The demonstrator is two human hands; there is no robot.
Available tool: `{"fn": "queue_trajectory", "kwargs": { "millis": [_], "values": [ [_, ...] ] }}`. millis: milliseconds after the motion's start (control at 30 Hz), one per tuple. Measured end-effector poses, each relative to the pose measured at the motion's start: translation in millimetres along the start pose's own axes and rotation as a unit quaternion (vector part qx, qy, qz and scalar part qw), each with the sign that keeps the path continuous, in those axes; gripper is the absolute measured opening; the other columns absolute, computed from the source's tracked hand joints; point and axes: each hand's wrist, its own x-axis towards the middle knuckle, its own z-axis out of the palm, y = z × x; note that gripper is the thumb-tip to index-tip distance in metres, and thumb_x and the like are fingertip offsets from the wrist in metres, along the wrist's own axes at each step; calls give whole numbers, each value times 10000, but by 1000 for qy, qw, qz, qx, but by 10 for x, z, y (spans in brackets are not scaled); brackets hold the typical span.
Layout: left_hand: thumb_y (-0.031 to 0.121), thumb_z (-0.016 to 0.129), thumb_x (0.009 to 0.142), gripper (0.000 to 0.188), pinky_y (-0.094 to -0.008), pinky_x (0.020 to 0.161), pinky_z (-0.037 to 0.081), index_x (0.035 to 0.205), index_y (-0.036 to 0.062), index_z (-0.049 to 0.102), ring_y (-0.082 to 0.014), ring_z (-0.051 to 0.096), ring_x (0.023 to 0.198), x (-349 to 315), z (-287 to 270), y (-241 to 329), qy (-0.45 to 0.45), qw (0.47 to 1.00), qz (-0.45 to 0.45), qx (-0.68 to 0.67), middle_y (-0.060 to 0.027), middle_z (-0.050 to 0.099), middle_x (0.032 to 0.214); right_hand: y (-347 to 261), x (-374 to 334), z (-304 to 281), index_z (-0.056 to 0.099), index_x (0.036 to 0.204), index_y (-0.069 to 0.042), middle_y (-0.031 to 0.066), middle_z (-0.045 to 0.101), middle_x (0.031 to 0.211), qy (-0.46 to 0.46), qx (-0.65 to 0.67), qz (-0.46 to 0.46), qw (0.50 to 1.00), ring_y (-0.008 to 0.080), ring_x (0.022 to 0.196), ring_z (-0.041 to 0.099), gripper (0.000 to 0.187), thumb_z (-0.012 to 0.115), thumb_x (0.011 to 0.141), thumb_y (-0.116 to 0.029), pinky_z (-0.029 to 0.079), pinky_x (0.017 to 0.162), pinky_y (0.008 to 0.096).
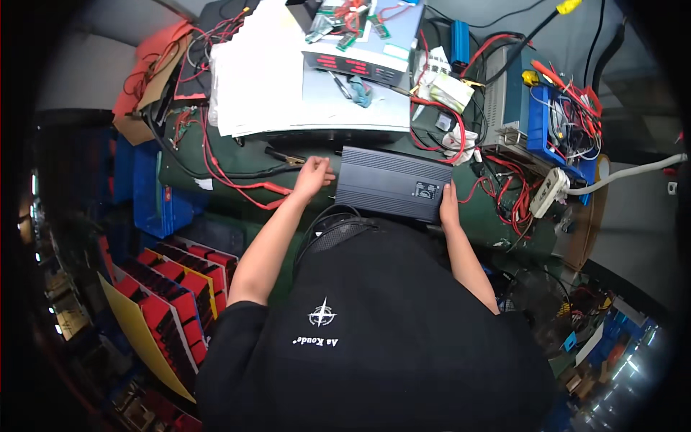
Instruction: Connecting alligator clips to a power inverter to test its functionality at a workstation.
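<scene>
One hand (449,207) on black box (389,180), wire-filled blue bin (538,131)

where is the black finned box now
In the head view, the black finned box is just above centre, between the left hand and the right hand, which touches its right end.

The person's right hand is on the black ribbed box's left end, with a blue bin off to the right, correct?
Not quite: the head view shows the right hand on the right end of the black ribbed box. The blue bin is off to the right.
</scene>
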Motion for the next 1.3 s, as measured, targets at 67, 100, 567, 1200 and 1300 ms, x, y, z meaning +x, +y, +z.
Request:
{"fn": "queue_trajectory", "kwargs": {
  "millis": [67, 100, 567, 1200, 1300],
  "values": [
    [399, 614, 1083, 445, -335, 805, 590, 1297, 12, 568, -209, 724, 955, 238, 5, -66, 68, 994, 26, 76, -122, 701, 1161, -74, 56, 67, 410, 1606, -3, 163, 502, 1592, 7, -25, -5, 1000, 271, 1470, 459, 573, 387, 1164, -367, 317, 1228, 364],
    [399, 614, 1083, 445, -335, 805, 590, 1297, 12, 568, -209, 724, 955, 357, 0, -97, 69, 995, 27, 69, -122, 701, 1161, -112, 58, 109, 412, 1604, 0, 167, 503, 1592, 10, -37, -6, 999, 276, 1471, 459, 578, 390, 1163, -372, 317, 1228, 364],
    [399, 751, 909, 662, -531, 1110, 442, 1417, 24, 550, -413, 561, 1282, 178, -1390, -79, 69, 735, 408, 537, -209, 617, 1317, -233, -151, 270, 444, 1569, 46, 225, 509, 1592, 104, -178, 20, 978, 342, 1493, 458, 649, 425, 1143, -443, 322, 1233, 373],
    [632, 732, 860, 845, -527, 1167, 377, 1456, 60, 551, -351, 524, 1316, 737, -1667, -626, 105, 662, 394, 628, -154, 588, 1371, -435, 388, 333, 600, 1440, 61, 138, 676, 1379, 74, -68, 109, 989, 210, 1235, 620, 683, 561, 1088, -524, 436, 1104, 340],
    [651, 741, 848, 835, -527, 1132, 405, 1417, 61, 575, -347, 539, 1288, 812, -1687, -619, 101, 661, 407, 622, -152, 603, 1351, -427, 390, 331, 661, 1359, 72, 95, 730, 1268, 83, -15, 94, 992, 170, 1127, 646, 601, 637, 1070, -454, 465, 1038, 309]
  ]
}}
